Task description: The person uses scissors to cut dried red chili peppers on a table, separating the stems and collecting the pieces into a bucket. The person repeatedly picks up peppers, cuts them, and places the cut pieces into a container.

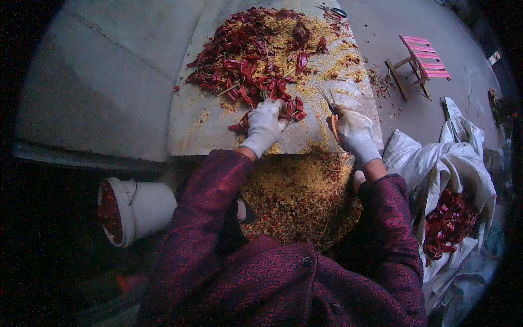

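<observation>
Dried red chili peppers [245, 67] lie heaped with yellow seeds [318, 98] on a pale low table [196, 139]. My left hand [265, 120], in a white knit glove, reaches into the near edge of the heap, its fingers bent over some peppers; whether it grips one is hidden. My right hand [353, 128], gloved too, is closed around orange-handled scissors [334, 118] near the table's right front edge, the narrow blades apart and directed up and left. A second pair of scissors [335, 12] with dark handles rests at the table's far right corner.
To the left, a white bucket [151, 208] holding red pieces lies tilted. A white woven sack [433, 163] with dried chilies stands at right, below a pink-striped folding stool [429, 55]. Seeds and stem scraps [298, 200] cover the ground below the table's near edge.
</observation>
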Action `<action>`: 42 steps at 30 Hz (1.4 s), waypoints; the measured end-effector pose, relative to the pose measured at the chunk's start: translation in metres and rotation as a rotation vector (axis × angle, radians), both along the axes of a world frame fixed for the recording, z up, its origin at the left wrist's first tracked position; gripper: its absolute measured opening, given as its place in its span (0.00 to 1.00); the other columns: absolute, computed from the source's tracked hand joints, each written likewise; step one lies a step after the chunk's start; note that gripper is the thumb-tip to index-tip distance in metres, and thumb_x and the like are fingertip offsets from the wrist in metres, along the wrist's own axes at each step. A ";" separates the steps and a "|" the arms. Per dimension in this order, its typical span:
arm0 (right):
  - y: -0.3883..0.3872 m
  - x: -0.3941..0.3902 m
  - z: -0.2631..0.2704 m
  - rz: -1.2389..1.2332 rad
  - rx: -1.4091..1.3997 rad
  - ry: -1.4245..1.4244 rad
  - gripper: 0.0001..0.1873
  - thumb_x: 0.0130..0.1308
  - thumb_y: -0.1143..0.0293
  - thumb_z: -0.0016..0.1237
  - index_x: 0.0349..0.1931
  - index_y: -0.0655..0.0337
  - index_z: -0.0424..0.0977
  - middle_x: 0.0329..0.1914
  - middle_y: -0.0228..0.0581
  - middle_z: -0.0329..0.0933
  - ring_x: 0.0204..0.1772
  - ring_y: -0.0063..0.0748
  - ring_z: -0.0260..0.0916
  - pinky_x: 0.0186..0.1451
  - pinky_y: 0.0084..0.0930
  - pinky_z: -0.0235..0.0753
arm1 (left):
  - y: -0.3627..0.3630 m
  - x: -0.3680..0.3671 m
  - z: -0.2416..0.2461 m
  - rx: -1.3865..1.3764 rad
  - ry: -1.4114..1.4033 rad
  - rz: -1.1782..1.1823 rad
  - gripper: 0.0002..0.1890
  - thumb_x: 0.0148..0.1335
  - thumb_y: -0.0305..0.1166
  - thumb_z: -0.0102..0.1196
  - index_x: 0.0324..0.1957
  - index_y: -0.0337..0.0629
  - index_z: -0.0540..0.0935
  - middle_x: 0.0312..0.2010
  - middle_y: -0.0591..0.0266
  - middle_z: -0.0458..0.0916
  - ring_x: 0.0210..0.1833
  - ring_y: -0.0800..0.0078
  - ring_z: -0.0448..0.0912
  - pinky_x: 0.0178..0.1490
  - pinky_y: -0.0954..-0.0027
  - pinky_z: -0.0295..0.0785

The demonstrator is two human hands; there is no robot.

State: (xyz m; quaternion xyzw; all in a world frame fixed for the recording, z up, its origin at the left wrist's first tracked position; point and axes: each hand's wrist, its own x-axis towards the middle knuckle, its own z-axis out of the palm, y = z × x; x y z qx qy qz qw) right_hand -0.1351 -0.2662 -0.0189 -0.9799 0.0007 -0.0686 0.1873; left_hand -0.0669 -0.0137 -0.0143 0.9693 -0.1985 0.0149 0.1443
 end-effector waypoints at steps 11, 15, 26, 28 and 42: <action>0.035 0.015 -0.034 0.178 0.451 0.039 0.22 0.73 0.50 0.43 0.55 0.56 0.75 0.44 0.42 0.82 0.45 0.42 0.80 0.45 0.38 0.76 | 0.029 -0.027 0.042 -0.279 -0.041 -0.013 0.19 0.48 0.31 0.69 0.44 0.46 0.82 0.40 0.54 0.84 0.45 0.55 0.82 0.49 0.57 0.77; 0.080 -0.007 -0.002 0.428 0.200 0.117 0.17 0.71 0.53 0.48 0.48 0.53 0.80 0.33 0.37 0.81 0.37 0.33 0.79 0.38 0.31 0.74 | 0.027 -0.057 0.043 -0.149 -0.003 -0.115 0.15 0.48 0.31 0.67 0.39 0.48 0.80 0.36 0.57 0.82 0.44 0.54 0.81 0.45 0.55 0.76; 0.118 -0.051 0.045 0.435 1.222 0.220 0.19 0.73 0.55 0.44 0.49 0.60 0.79 0.47 0.44 0.81 0.42 0.35 0.80 0.39 0.34 0.77 | 0.081 -0.088 0.075 -0.629 0.457 -0.488 0.17 0.54 0.25 0.59 0.48 0.36 0.81 0.40 0.53 0.84 0.44 0.68 0.81 0.52 0.67 0.74; 0.123 -0.059 0.042 0.558 1.086 0.125 0.24 0.73 0.54 0.43 0.58 0.64 0.72 0.55 0.44 0.77 0.49 0.32 0.77 0.46 0.30 0.77 | 0.091 -0.086 0.081 -0.760 0.504 -0.625 0.13 0.58 0.26 0.59 0.46 0.34 0.81 0.38 0.56 0.84 0.40 0.70 0.81 0.49 0.68 0.74; 0.198 -0.080 0.069 -0.059 2.115 0.199 0.35 0.71 0.50 0.48 0.71 0.59 0.56 0.48 0.32 0.68 0.41 0.27 0.72 0.44 0.27 0.76 | 0.107 -0.107 0.098 -1.411 0.664 -0.373 0.17 0.60 0.29 0.61 0.50 0.30 0.82 0.44 0.56 0.84 0.48 0.70 0.81 0.52 0.68 0.75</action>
